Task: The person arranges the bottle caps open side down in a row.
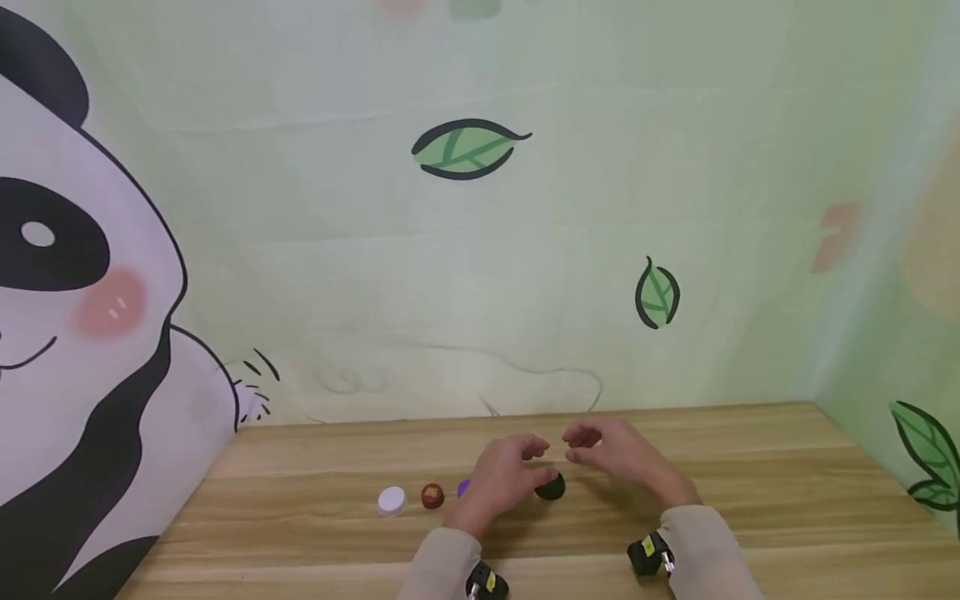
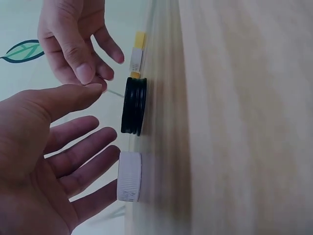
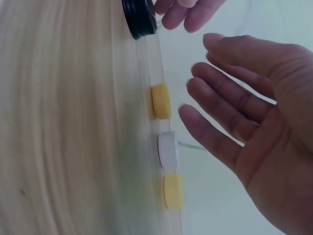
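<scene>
Beige-cuffed, the left hand (image 1: 501,482) hangs near a black cap (image 1: 552,487) on the counter (image 1: 300,542), its fingers apart and holding nothing; the left wrist view shows a gap between thumb and cap. Beyond that cap, the right hand (image 1: 622,454) hovers, its fingers loosely curved, apart and bare too. Anything so low is probably best taken by the fingertips at opposite sides of its rim, lifted straight and let down flat. Farthest left lie a plain white cap (image 1: 392,501), a dark red cap (image 1: 432,497) with a gold mark, and a purple piece (image 1: 463,487) mostly behind the left hand. Next comes a ridged white cap (image 2: 129,176) close to the left fingers; touching or not, I cannot tell. Past the black cap, a yellow cap (image 3: 162,101), a small white cap (image 3: 168,151) and a second yellow cap (image 3: 173,191) sit near one another, leaving little room for fingers between.
</scene>
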The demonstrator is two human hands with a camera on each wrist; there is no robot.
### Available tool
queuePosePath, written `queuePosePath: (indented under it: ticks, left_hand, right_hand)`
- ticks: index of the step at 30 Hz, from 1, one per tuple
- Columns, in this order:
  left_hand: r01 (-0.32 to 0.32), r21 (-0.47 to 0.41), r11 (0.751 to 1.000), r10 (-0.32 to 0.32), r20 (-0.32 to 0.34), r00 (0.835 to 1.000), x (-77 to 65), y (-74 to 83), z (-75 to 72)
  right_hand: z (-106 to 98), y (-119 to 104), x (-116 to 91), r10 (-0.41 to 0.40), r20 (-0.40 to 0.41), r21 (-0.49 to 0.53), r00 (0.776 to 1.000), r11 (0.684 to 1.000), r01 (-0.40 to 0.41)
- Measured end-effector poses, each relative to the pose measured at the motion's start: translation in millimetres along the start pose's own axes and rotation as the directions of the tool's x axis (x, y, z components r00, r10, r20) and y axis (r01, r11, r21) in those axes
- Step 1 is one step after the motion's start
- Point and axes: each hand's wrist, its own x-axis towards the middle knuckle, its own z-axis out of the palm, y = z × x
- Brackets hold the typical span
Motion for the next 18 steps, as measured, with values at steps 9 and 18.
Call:
queuePosePath:
  ticks: [9, 18]
  left_hand:
    - [-0.002, -0.066, 0.998, -0.002, -0.058, 0.998, 10.8, 2.7, 9.6]
    - [0.005, -0.076, 0.997, -0.01, -0.066, 0.998, 20.9, 4.3, 21.0]
  right_hand:
    - [-5, 6, -3, 0.038, -0.099, -0.022, 0.994, 0.999, -0.04]
    - [-5, 16, -3, 0.018, -0.149, -0.04, 0.989, 0.999, -0.024]
